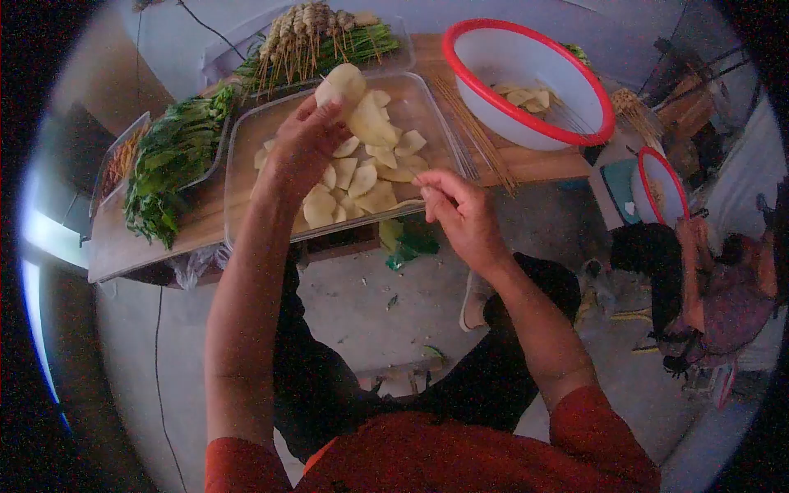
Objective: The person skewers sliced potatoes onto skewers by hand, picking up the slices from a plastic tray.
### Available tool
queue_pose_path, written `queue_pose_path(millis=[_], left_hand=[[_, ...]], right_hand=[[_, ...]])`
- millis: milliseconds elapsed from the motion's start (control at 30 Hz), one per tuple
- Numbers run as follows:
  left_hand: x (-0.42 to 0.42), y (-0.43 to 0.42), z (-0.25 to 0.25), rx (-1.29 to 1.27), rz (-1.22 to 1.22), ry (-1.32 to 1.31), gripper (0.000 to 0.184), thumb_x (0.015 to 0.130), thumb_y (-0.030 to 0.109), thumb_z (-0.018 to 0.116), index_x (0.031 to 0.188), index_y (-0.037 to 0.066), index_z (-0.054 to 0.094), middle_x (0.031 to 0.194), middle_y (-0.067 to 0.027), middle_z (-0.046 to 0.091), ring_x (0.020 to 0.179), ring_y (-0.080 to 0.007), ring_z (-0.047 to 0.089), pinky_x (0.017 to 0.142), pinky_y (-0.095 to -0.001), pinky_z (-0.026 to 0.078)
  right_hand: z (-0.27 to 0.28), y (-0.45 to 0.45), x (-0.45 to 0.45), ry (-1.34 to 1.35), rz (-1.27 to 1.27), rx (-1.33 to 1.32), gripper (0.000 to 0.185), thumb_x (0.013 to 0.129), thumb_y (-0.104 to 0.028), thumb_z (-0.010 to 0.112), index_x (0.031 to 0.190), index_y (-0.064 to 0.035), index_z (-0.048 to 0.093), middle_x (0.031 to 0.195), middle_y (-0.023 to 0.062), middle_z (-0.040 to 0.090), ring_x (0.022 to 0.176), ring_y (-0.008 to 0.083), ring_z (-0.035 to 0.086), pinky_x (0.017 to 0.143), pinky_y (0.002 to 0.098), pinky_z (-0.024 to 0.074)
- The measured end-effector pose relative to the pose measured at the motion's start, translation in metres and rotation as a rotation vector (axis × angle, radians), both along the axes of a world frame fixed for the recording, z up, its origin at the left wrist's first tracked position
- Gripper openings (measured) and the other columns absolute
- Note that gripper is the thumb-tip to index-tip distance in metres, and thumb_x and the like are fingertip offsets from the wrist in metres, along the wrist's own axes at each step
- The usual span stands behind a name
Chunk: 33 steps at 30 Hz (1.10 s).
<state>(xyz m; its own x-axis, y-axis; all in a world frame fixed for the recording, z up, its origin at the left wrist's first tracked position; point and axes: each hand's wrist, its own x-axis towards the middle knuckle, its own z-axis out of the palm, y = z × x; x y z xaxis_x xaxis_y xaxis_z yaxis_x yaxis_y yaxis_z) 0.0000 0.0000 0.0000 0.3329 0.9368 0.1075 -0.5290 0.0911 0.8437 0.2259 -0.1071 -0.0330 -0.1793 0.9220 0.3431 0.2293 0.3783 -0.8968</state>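
**Many pale slices (376, 197) in one clear tray (246, 185)**

My left hand (308, 140) is above the clear tray, fingers curled round a pale rounded piece (341, 85) that sits over the tray's far half. Just beside that piece, on the side toward my other hand, hangs a broad pale slice (374, 123); whether the two are joined, I can't tell. My right hand (462, 212) is at the tray's near right corner, thumb and forefinger pinched together. Whatever may be between those tips is too fine for me to make out. The pale slices lie loose and overlapping in the tray, mostly in its middle and near part, between my two hands.

The tray rests on a wooden table (555, 168). To the right of the tray, just beside its edge, lies a row of thin sticks (477, 131). Beyond those is a white bowl (485, 66) with a red rim, holding a few more slices (526, 99) and some thin sticks. Left of the tray is a heap of leafy greens (177, 140). Behind the tray, loaded skewers (304, 33) lie over long green stalks (370, 43). Well to the right of the tray, another person (735, 296) sits near a smaller red-rimmed bowl (643, 182).
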Motion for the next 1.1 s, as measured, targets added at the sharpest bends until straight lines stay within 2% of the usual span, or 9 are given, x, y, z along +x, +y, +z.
queue_pose_path(millis=[67, 167, 267, 500, 700, 800, 900, 967, 1100], left_hand=[[0.005, -0.009, 0.005, 0.081, 0.036, 0.108, 0.038, 0.086, 0.015, 0.062, 0.12, 0.002, 0.051, 0.102, -0.0065, 0.061, 0.087, -0.0145, 0.059, 0.077, -0.0271, 0.048], [0.011, -0.014, 0.005, 0.027, 0.079, 0.238, 0.033, 0.086, 0.012, 0.061, 0.116, 0.002, 0.053, 0.099, -0.0056, 0.061, 0.084, -0.0148, 0.06, 0.074, -0.0274, 0.049], [0.017, -0.018, 0.009, 0.008, 0.111, 0.29, 0.03, 0.085, 0.011, 0.062, 0.112, 0.002, 0.054, 0.099, -0.0053, 0.062, 0.086, -0.0153, 0.06, 0.075, -0.0284, 0.05], [0.02, -0.02, 0.007, 0.028, 0.086, 0.283, 0.03, 0.084, 0.01, 0.063, 0.112, 0.003, 0.054, 0.099, -0.0052, 0.062, 0.088, -0.0161, 0.061, 0.078, -0.0299, 0.05], [0.023, -0.021, 0.009, 0.082, 0.069, 0.219, 0.031, 0.085, 0.012, 0.062, 0.113, 0.003, 0.053, 0.101, -0.0049, 0.061, 0.091, -0.0176, 0.061, 0.08, -0.0308, 0.051], [0.023, -0.019, 0.005, 0.032, 0.097, 0.276, 0.035, 0.089, 0.021, 0.057, 0.118, 0.003, 0.05, 0.108, -0.0075, 0.059, 0.095, -0.0206, 0.06, 0.083, -0.0339, 0.049], [0.025, -0.02, 0.005, 0.026, 0.043, 0.127, 0.041, 0.093, 0.029, 0.048, 0.124, 0.002, 0.046, 0.116, -0.011, 0.057, 0.101, -0.0244, 0.058, 0.088, -0.0376, 0.047], [0.023, -0.021, 0.002, 0.197, 0.077, 0.297, 0.046, 0.095, 0.033, 0.041, 0.128, 0.002, 0.042, 0.122, -0.0134, 0.053, 0.106, -0.0263, 0.055, 0.091, -0.0395, 0.045], [0.025, -0.015, -0.002, 0.158, 0.031, 0.188, 0.038, 0.095, 0.029, 0.045, 0.123, 0.003, 0.048, 0.117, -0.0122, 0.056, 0.104, -0.0237, 0.056, 0.086, -0.0371, 0.048]], right_hand=[[-0.001, 0.001, 0.0, 0.019, 0.007, -0.006, 0.018, 0.091, -0.011, 0.051, 0.106, -0.001, 0.056, 0.069, 0.0024, 0.054, 0.062, 0.0098, 0.052, 0.057, 0.0258, 0.0445], [0.005, -0.003, 0.0, 0.043, 0.0, -0.026, 0.014, 0.091, -0.005, 0.049, 0.101, 0.0014, 0.057, 0.067, -0.0003, 0.051, 0.062, 0.0063, 0.049, 0.057, 0.0215, 0.0413], [0.006, -0.002, 0.0, 0.034, -0.008, -0.018, 0.014, 0.091, -0.006, 0.049, 0.101, 0.0015, 0.056, 0.068, -0.0002, 0.051, 0.061, 0.0063, 0.049, 0.056, 0.0215, 0.0411], [0.0, 0.0, 0.001, 0.039, -0.005, 0.01, 0.014, 0.092, -0.007, 0.049, 0.101, 0.0015, 0.056, 0.07, -0.0003, 0.052, 0.06, 0.0059, 0.048, 0.056, 0.0211, 0.0408], [0.002, 0.0, 0.002, 0.06, 0.015, -0.047, 0.015, 0.092, -0.007, 0.049, 0.102, 0.0014, 0.056, 0.069, -0.0006, 0.052, 0.061, 0.0055, 0.049, 0.056, 0.0208, 0.0408], [0.002, -0.001, 0.001, 0.078, 0.003, -0.035, 0.014, 0.091, -0.007, 0.049, 0.101, 0.0007, 0.057, 0.067, -0.0011, 0.051, 0.06, 0.0052, 0.048, 0.055, 0.0207, 0.0405], [0.005, -0.003, -0.001, -0.029, -0.055, -0.025, 0.014, 0.091, -0.006, 0.05, 0.1, 0.0003, 0.057, 0.065, -0.0015, 0.05, 0.058, 0.0052, 0.047, 0.054, 0.0208, 0.0401], [0.006, -0.004, -0.001, 0.011, -0.041, -0.02, 0.014, 0.09, -0.006, 0.05, 0.1, 0.0001, 0.058, 0.064, -0.0014, 0.05, 0.057, 0.0052, 0.048, 0.053, 0.0213, 0.0401], [0.005, -0.002, 0.002, 0.046, -0.017, -0.046, 0.014, 0.09, -0.007, 0.05, 0.1, 0.0002, 0.058, 0.065, -0.0009, 0.052, 0.058, 0.0051, 0.049, 0.053, 0.0216, 0.0403]])
